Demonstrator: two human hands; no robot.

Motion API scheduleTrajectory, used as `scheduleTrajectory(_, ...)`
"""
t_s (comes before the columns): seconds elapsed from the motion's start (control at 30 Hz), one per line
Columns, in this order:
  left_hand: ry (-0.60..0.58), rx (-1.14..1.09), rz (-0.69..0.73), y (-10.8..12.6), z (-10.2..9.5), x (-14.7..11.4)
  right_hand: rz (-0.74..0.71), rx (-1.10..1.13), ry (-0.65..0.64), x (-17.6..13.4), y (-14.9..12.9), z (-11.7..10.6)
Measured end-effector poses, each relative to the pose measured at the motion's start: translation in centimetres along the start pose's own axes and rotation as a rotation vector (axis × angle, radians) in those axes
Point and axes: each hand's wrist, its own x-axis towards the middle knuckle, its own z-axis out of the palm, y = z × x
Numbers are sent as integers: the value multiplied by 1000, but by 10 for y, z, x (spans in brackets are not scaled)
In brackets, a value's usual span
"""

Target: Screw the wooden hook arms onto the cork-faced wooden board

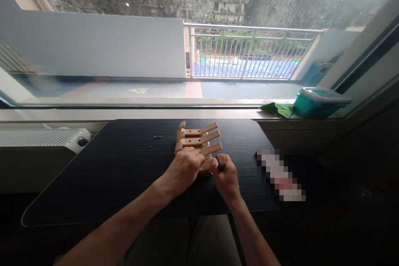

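1. We see a wooden assembly [197, 143] of pale, unfinished timber lying near the middle of a dark surface [118, 166] with rounded corners, set before a window.
2. The wooden assembly consists of flat slats: three of them project to the right and slightly upward, stacked one behind another like parallel arms, each with a rounded end. Small holes or fasteners mark the slats near their left ends; we cannot tell which.
3. The left hand [183, 170] rests on the near part of the wooden assembly, its grip closed over the wood and pressing it down onto the surface.
4. The right hand [227, 178] lies just beside the left, its grip clenched around a small dark tool [220, 163] whose tip meets the near right edge of the wooden assembly. We cannot make out the tool's kind.
5. A small dark object, perhaps a screw [157, 137], lies on the surface well to the left of the wooden assembly.
6. A blurred, pixelated oblong item [280, 174] lies on the right part of the surface, apart from both hands.
7. On the windowsill behind, at right, stand a teal container [318, 104] with a grey lid and a green cloth [277, 109] just beside it.
8. A white radiator [43, 138] sits at left, beside the surface.
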Motion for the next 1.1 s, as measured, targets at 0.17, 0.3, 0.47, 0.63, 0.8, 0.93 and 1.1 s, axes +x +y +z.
scheduleTrajectory(0.17,-15,-9,9,-4,2,1,7,-9,-1,0,0,0)
scheduleTrajectory(0.3,-55,-11,5,-4,4,2,21,4,-15,0,1,0)
scheduleTrajectory(0.47,-84,10,-28,2,5,4,30,21,-25,-1,1,0)
scheduleTrajectory(0.63,-85,20,-99,8,4,6,30,20,-30,-3,-1,-1)
scheduleTrajectory(0.8,-40,64,-51,8,6,5,33,31,-25,-3,0,-1)
scheduleTrajectory(0.93,69,54,-28,7,9,2,33,30,-33,-2,0,0)
scheduleTrajectory(1.1,132,41,-87,10,12,-2,43,17,-21,-3,-3,0)
